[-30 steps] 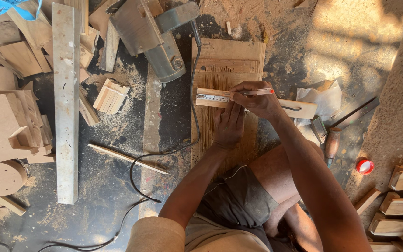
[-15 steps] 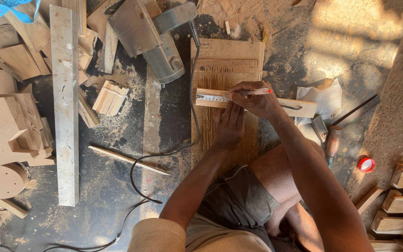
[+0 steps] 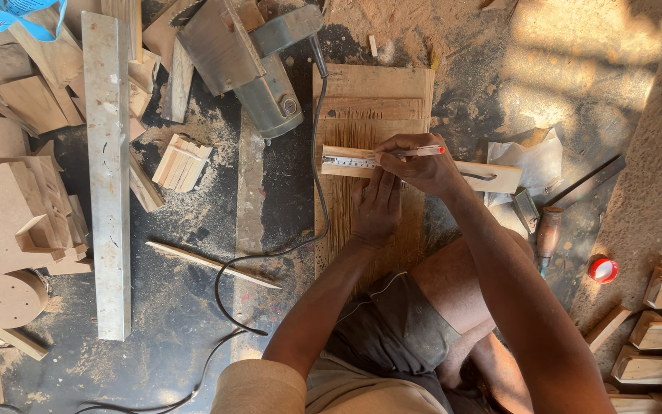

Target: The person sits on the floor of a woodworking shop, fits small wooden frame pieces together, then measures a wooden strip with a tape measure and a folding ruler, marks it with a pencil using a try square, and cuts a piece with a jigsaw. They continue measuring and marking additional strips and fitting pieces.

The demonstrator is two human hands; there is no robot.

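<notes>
The left hand (image 3: 377,207) lies flat, fingers pressing a metal ruler (image 3: 349,162) onto a narrow wood strip (image 3: 492,176). Just beside it, the right hand (image 3: 421,163) pinches a red-tipped pencil (image 3: 420,152) over the same strip. Both rest on a scored board (image 3: 373,100) on the dusty floor (image 3: 193,322). Beyond the hands lies a grey power tool (image 3: 270,96), with a red cap (image 3: 603,270) off to the right.

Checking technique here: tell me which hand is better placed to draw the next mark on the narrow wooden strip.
Right, probably. The right hand holds the red-tipped pencil over the narrow wooden strip, beside the measuring tape. The left hand is flat, seemingly steadying the work.
</notes>
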